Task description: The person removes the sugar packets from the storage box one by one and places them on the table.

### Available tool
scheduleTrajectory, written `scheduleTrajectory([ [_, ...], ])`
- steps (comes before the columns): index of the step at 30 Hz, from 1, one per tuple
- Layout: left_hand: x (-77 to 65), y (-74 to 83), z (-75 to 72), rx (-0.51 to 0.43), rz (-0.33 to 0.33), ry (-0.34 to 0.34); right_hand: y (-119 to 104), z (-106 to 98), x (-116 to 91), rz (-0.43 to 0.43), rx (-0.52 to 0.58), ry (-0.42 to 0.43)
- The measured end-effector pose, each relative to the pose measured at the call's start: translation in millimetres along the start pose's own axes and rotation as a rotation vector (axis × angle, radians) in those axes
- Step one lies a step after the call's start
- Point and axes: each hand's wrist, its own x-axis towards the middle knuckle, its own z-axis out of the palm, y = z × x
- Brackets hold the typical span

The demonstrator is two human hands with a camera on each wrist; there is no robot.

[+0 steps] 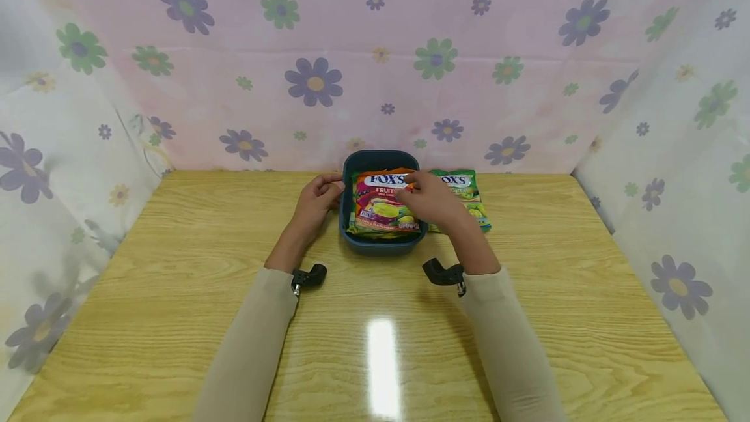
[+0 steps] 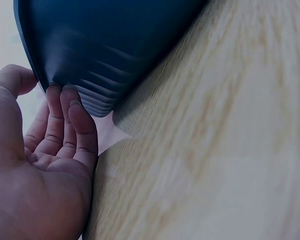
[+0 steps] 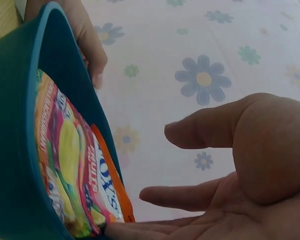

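A dark blue-green plastic bin (image 1: 381, 247) stands near the back of the table. Inside it lies an orange and red candy packet (image 1: 381, 204), with a bit of green packaging showing beneath. My left hand (image 1: 319, 200) holds the bin's left rim; in the left wrist view its thumb is at the edge and its curled fingers are against the outer wall. Over the bin's right side, my right hand (image 1: 432, 199) has its fingers extended, the lower ones touching the orange packet's edge in the right wrist view. A green candy packet (image 1: 477, 204) lies right of the bin, partly behind that hand.
The wooden table (image 1: 176, 266) has a glossy light reflection near its front. A flowered curtain (image 1: 363, 51) hangs close behind the bin and along both sides. Each wrist carries a black camera mount (image 1: 442, 273).
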Motion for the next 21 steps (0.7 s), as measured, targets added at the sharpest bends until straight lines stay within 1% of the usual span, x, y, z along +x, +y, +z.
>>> scheduleTrajectory([
  [5,1.6,-2.9,-0.7,0.017,0.014,0.012,-2.4,7.8,3.4,0.060,0.072,0.017],
  [9,2.3,-3.9,-0.7,0.012,0.016,0.020,-4.5,16.2,6.6,0.095,0.118,0.002],
  [12,2.7,-4.6,-0.4,0.007,0.018,0.020,-5.2,22.4,8.7,0.086,0.115,-0.010],
  [17,2.3,-5.1,-0.6,0.006,0.026,0.020,-5.0,29.0,11.6,0.051,0.072,0.016],
  [21,2.6,-5.3,-0.8,-0.001,0.030,0.016,-4.5,30.6,13.4,0.069,0.067,0.029],
])
